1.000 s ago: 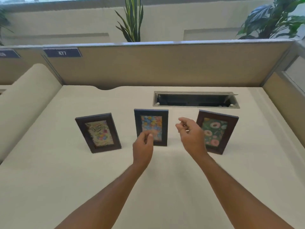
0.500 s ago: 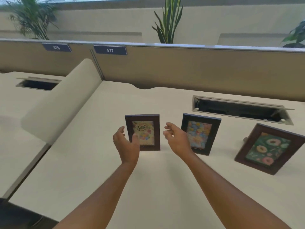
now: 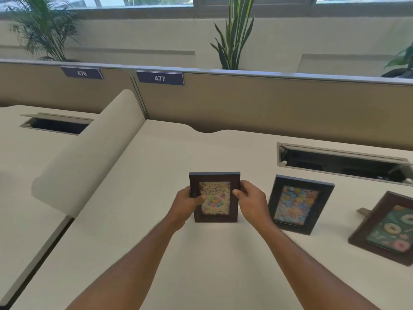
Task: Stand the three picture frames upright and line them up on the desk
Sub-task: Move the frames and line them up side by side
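Note:
Three dark wooden picture frames stand upright in a row on the cream desk (image 3: 156, 253). The birthday-card frame (image 3: 215, 211) is the leftmost. My left hand (image 3: 186, 203) grips its left edge and my right hand (image 3: 251, 201) grips its right edge, thumbs on the front. The frame with pastel balloons (image 3: 298, 205) stands just to the right, untouched. The frame with the doughnut picture (image 3: 388, 229) leans back at the far right, its stand leg showing behind it.
An open cable hatch (image 3: 339, 161) is sunk into the desk behind the frames. A beige partition (image 3: 268, 104) labelled 477 closes the back. A rounded divider (image 3: 89, 157) bounds the left side, with a neighbouring desk beyond it. Potted plants stand behind the partition.
My view swung left. Both hands left the middle frame, moved to the birthday-card frame and closed on its two sides.

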